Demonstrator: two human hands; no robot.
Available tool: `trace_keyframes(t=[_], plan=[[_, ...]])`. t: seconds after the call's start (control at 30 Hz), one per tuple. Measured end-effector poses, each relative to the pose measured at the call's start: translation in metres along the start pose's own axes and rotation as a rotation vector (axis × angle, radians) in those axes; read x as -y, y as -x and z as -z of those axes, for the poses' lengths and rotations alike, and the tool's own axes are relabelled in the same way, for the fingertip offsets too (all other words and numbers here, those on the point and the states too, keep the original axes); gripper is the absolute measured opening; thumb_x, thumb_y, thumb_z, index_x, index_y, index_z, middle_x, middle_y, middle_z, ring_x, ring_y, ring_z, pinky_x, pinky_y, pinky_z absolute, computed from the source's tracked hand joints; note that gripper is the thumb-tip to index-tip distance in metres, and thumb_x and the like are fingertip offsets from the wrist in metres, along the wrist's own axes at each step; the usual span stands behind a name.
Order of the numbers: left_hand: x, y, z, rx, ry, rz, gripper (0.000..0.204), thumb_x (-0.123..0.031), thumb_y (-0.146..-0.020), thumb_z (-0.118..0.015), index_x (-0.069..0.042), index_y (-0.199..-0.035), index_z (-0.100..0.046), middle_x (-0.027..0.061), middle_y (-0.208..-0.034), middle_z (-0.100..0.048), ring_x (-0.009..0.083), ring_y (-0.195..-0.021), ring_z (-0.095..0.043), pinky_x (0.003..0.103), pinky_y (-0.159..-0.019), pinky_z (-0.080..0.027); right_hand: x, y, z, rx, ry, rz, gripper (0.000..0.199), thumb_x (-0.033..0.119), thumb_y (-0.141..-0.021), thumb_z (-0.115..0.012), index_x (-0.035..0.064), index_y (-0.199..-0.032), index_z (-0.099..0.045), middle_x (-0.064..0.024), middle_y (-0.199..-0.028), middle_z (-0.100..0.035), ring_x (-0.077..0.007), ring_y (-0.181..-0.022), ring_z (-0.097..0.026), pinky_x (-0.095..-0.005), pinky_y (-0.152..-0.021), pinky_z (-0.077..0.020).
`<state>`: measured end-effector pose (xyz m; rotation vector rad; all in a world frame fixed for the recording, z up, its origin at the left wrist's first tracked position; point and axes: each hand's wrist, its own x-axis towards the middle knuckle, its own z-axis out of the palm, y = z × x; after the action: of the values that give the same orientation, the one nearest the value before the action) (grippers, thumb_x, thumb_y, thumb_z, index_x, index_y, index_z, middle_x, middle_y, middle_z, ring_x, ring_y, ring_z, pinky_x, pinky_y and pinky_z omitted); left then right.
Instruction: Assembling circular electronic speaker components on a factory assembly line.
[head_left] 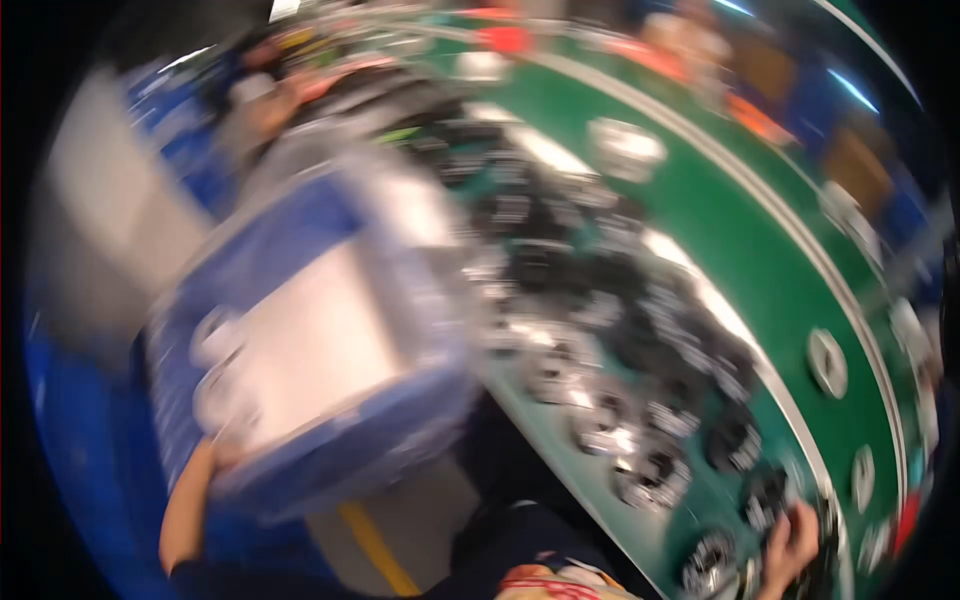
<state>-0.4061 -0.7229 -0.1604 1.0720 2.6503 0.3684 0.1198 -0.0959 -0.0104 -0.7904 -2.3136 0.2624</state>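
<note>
My left hand [228, 452] reaches into the near left corner of a blue bin [300, 225] lined with clear plastic. It is next to pale round parts [225, 400] there; blur hides its fingers and whether it grips one. A white flat sheet or board [315, 340] lies inside the bin. Over at the lower right, my right hand [792, 542] is above the green bench, its thumb and fingers apart and nothing visible between them. Close by it are a dark round part with a hollow centre [768, 497] and a similar black and silver part [710, 562].
Many black and silver round parts [650, 470] crowd the bench's near strip. Beyond a metal rail [700, 285] runs a green conveyor belt [740, 240] carrying a white round piece [828, 363] and a pale block [625, 148]. A blurred person's arm [285, 105] shows at upper left.
</note>
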Motion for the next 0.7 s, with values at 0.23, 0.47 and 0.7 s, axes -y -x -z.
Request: trace_keyframes(t=[0.23, 0.47, 0.7], plan=[[-0.348, -0.435, -0.129, 0.391, 0.234, -1.053, 0.042, -0.032, -0.073, -0.065, -0.006, -0.103, -0.052, 0.0135, -0.107, -0.056, 0.0247, -0.098, -0.055, 0.040, -0.091, -0.038, 0.021, 0.020, -0.064, 0.088, -0.175, 0.044, 0.026, 0.013, -0.069, -0.070, 0.0031, -0.092, -0.062, -0.0117, -0.084, -0.063, -0.0255, -0.075, -0.061, -0.0329, -0.068, -0.0500], [-0.584, -0.392, -0.141, 0.647, 0.407, -1.378, 0.044, -0.030, -0.073, -0.064, -0.006, -0.107, -0.050, 0.0136, -0.109, -0.055, 0.0250, -0.099, -0.055, 0.040, -0.093, -0.036, 0.009, 0.051, -0.041, -0.005, -0.266, -0.035, 0.025, 0.014, -0.073, -0.066, 0.0030, -0.094, -0.060, -0.0116, -0.089, -0.060, -0.0270, -0.080, -0.059, -0.0336, -0.070, -0.0493], [-0.642, -0.329, -0.088, 0.802, 0.517, -1.318, 0.047, -0.029, -0.073, -0.064, -0.006, -0.111, -0.048, 0.0136, -0.111, -0.054, 0.0253, -0.100, -0.054, 0.040, -0.095, -0.034, -0.004, 0.069, -0.021, -0.090, -0.351, -0.064, 0.026, 0.011, -0.072, -0.066, 0.0020, -0.095, -0.060, -0.0108, -0.088, -0.060, -0.0260, -0.077, -0.060, -0.0331, -0.066, -0.0493]])
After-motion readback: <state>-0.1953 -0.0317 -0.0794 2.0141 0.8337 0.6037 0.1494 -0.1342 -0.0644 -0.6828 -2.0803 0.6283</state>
